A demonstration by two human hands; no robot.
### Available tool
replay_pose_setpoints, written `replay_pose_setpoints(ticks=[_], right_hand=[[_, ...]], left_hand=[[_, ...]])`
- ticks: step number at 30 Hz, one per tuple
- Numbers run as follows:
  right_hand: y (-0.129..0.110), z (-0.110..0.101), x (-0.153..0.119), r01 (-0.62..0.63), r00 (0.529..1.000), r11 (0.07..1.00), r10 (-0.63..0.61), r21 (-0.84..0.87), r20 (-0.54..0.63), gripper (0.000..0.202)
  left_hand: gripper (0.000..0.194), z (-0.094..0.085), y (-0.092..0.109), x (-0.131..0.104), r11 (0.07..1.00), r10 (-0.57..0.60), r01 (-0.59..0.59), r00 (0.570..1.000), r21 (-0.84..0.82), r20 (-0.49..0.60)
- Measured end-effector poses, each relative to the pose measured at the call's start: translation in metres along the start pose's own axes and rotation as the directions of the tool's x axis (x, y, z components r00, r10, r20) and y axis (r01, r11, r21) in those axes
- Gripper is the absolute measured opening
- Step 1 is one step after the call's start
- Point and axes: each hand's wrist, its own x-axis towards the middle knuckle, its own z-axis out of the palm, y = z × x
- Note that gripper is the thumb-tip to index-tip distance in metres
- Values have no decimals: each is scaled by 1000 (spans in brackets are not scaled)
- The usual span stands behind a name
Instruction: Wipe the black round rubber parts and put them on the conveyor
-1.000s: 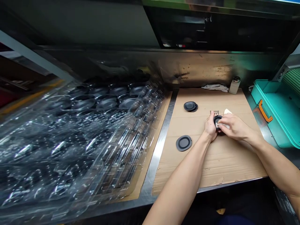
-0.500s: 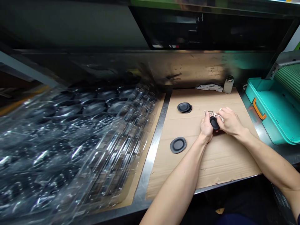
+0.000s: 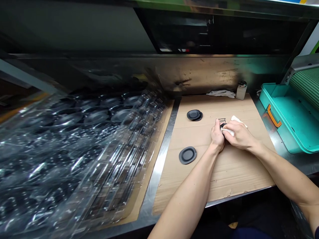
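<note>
My left hand [image 3: 217, 136] is closed around a small black oval part [image 3: 223, 125], mostly hidden behind my fingers. In my right hand [image 3: 238, 134] a white cloth [image 3: 228, 132] is pinched and pressed against that part. A loose end of white cloth shows above my right knuckles. Left of my hands, a flat dark oval part [image 3: 187, 155] lies on the cardboard sheet [image 3: 239, 172]. Farther back, overlapping black oval parts [image 3: 194, 115] rest on the same sheet.
Clear plastic trays [image 3: 99, 166] with several dark parts fill the left side. A white glove [image 3: 221, 94] and a metal-topped bottle [image 3: 241, 90] stand at the back. On the right is a teal bin [image 3: 286, 132] with an orange handle [image 3: 273, 116].
My right hand has brought the white cloth over the black part, which is now more covered. More white cloth shows behind my right hand. The view has shifted slightly.
</note>
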Motion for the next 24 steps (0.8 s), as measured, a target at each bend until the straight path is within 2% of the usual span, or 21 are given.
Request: replay_pose_setpoints(ticks=[3, 5, 8, 10, 12, 16, 19, 21, 24], right_hand=[[3, -13, -4, 47, 986, 999, -47, 4, 160, 16], [11, -19, -6, 30, 984, 997, -17, -69, 178, 17], [22, -20, -6, -56, 997, 980, 64, -190, 39, 18], [25, -15, -5, -85, 995, 981, 76, -177, -58, 19], [25, -10, -3, -84, 992, 990, 73, -112, -103, 18], [23, -1, -1, -108, 987, 991, 97, -78, -128, 18], [24, 1, -1, -145, 981, 980, 125, -134, -145, 18], [25, 0, -1, -139, 984, 981, 121, -138, -133, 17], [24, -2, -2, -143, 985, 981, 129, -130, -113, 17]], left_hand=[[50, 3, 4, -2, 998, -54, 54, 999, -24, -8], [54, 5, 8, -4, 994, -110, 110, 993, -9, 35], [60, 6, 13, -5, 981, -196, 195, 974, 24, 115], [62, 5, 15, -5, 974, -228, 227, 964, 28, 137], [62, 4, 14, -5, 969, -248, 245, 957, 38, 147], [57, 2, 5, -6, 982, -165, 154, 980, 106, 108], [60, -1, -2, -6, 980, -97, 64, 980, 187, 172], [61, -2, -4, -6, 981, -81, 46, 979, 188, 186], [60, -2, -3, -6, 986, -80, 58, 987, 155, 139]])
